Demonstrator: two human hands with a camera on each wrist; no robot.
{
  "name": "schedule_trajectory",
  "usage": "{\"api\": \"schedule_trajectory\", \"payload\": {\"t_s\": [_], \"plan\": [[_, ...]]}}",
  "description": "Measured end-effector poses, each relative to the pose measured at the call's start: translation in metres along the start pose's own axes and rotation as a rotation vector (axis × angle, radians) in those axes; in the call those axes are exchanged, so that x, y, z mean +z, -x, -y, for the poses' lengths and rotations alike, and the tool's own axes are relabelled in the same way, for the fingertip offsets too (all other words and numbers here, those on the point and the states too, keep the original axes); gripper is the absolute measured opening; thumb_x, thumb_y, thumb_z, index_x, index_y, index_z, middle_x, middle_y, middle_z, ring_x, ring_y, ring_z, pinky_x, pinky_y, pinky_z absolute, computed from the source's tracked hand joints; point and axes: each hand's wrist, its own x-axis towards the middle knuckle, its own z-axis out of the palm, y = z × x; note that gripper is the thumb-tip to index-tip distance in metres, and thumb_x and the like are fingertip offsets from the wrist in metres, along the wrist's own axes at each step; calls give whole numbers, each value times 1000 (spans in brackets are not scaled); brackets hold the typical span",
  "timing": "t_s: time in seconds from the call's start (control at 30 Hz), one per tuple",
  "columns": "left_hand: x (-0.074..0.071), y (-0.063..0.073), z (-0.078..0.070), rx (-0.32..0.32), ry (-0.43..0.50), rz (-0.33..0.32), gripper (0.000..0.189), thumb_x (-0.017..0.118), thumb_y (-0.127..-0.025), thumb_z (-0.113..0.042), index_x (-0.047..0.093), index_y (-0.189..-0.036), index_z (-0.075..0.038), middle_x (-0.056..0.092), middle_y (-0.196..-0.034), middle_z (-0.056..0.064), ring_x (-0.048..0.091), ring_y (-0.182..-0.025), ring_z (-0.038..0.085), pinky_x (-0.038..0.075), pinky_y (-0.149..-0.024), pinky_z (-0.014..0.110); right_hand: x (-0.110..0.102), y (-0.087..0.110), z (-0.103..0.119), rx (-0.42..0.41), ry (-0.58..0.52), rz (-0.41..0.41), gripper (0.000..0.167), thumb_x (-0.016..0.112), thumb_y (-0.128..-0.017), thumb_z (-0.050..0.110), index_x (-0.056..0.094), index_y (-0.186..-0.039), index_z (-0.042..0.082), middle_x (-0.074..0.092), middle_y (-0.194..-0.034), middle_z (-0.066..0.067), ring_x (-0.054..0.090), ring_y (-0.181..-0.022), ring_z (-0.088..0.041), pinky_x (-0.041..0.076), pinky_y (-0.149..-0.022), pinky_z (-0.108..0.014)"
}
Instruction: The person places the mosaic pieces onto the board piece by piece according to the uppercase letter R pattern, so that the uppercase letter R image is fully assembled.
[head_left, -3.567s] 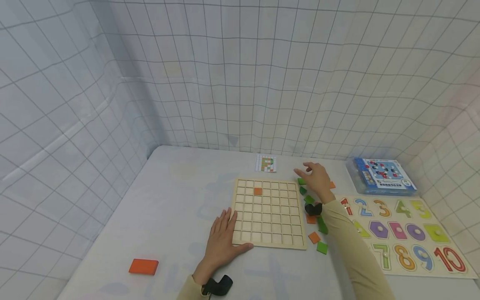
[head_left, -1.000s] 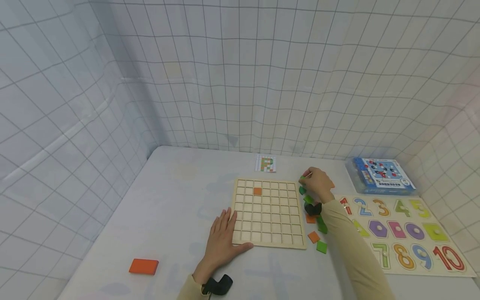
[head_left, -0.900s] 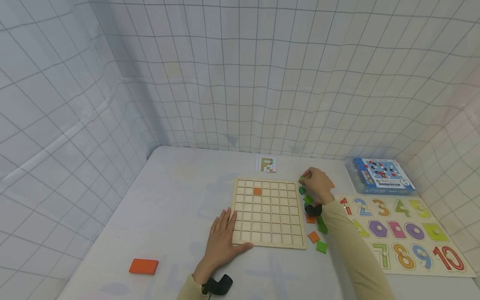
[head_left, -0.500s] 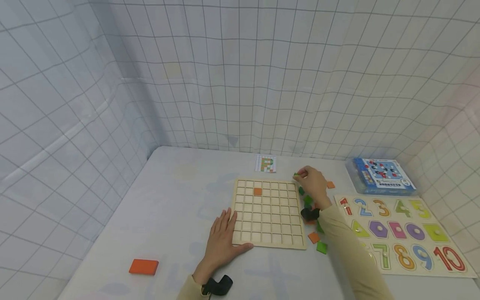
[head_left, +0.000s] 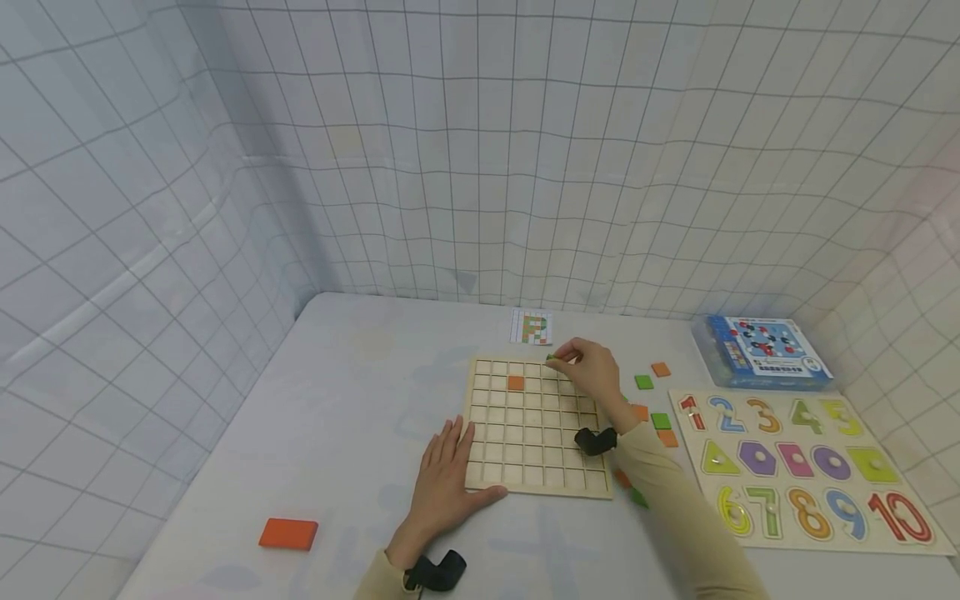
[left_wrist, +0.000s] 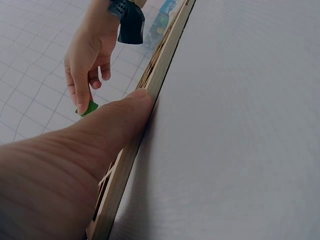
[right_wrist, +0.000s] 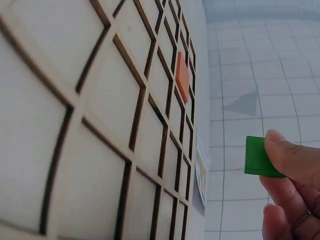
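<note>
A pale wooden grid board (head_left: 523, 478) lies on the table, with one orange tile (head_left: 515, 383) in a cell of its second row. My right hand (head_left: 589, 372) pinches a green square tile (right_wrist: 259, 157) between thumb and fingers, above the board's far edge. In the right wrist view the tile stands clear of the grid. My left hand (head_left: 444, 487) rests at the board's near left corner with fingers straight. Its thumb (left_wrist: 117, 117) lies along the board's edge in the left wrist view. Behind the board lies a small pattern card (head_left: 532, 327).
Right of the board lie several loose green and orange tiles (head_left: 660, 421), some partly hidden by the right arm. A number puzzle board (head_left: 817, 492) and a blue-lidded box (head_left: 768, 354) stand farther right. An orange block (head_left: 288, 534) lies at the front left.
My right hand has picked up a green tile beside the board and carried it left over the far edge. The left hand has stayed in place.
</note>
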Motion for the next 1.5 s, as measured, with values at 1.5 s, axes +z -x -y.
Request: {"api": "schedule_trajectory", "payload": {"t_s": [1.5], "plan": [[1, -1, 1, 13, -16, -23, 100, 68, -76, -59, 30, -147, 1, 22, -152, 20, 13, -141, 33, 12, -111, 49, 41, 11, 29, 0, 108, 372, 5, 72, -86, 22, 70, -83, 18, 65, -82, 9, 57, -68, -9, 48, -61, -31]]}}
